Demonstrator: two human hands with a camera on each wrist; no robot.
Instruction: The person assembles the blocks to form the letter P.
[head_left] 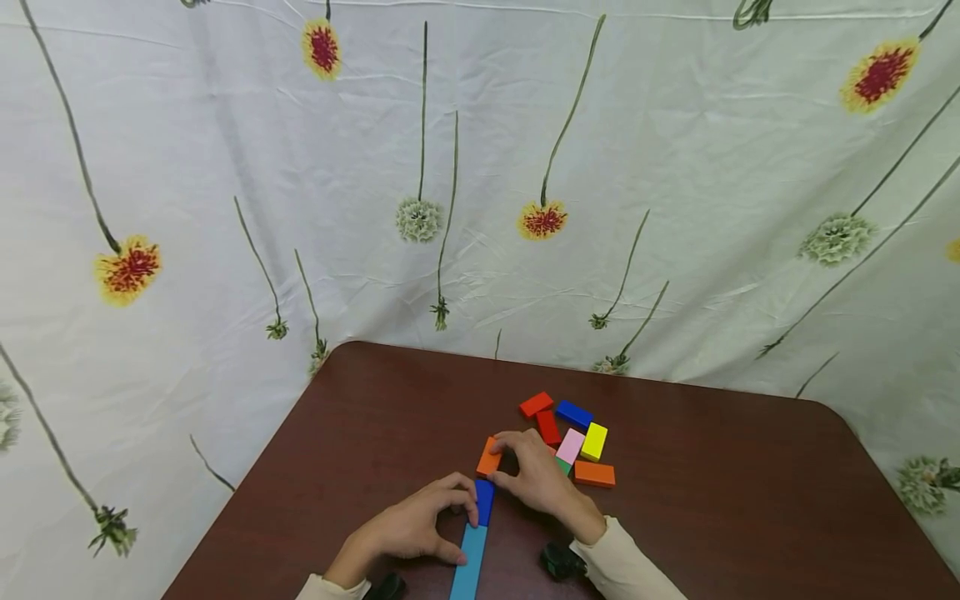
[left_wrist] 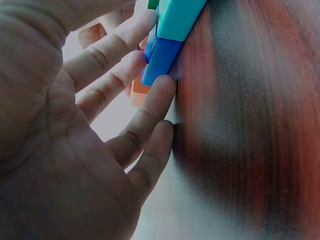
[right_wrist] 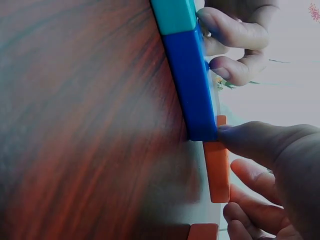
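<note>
A row with a light-blue block (head_left: 468,554) and a dark-blue block (head_left: 484,502) runs up from the bottom edge of the head view. My left hand (head_left: 408,521) lies beside it, thumb at the light-blue block and fingertips touching near the dark-blue one. In the left wrist view, its fingers (left_wrist: 150,115) are loosely extended. Just beyond the dark-blue block is an orange block (head_left: 489,458), which my right hand (head_left: 536,475) pinches between thumb and fingers. The right wrist view has the right thumb (right_wrist: 250,137) where the orange and dark-blue blocks meet.
Right of the row lie loose blocks: a red block (head_left: 536,405), another red block (head_left: 548,427), a blue block (head_left: 575,413), a yellow block (head_left: 594,442), a pink block (head_left: 571,447) and an orange block (head_left: 595,474). The dark table (head_left: 735,492) meets a flowered cloth (head_left: 487,250) behind.
</note>
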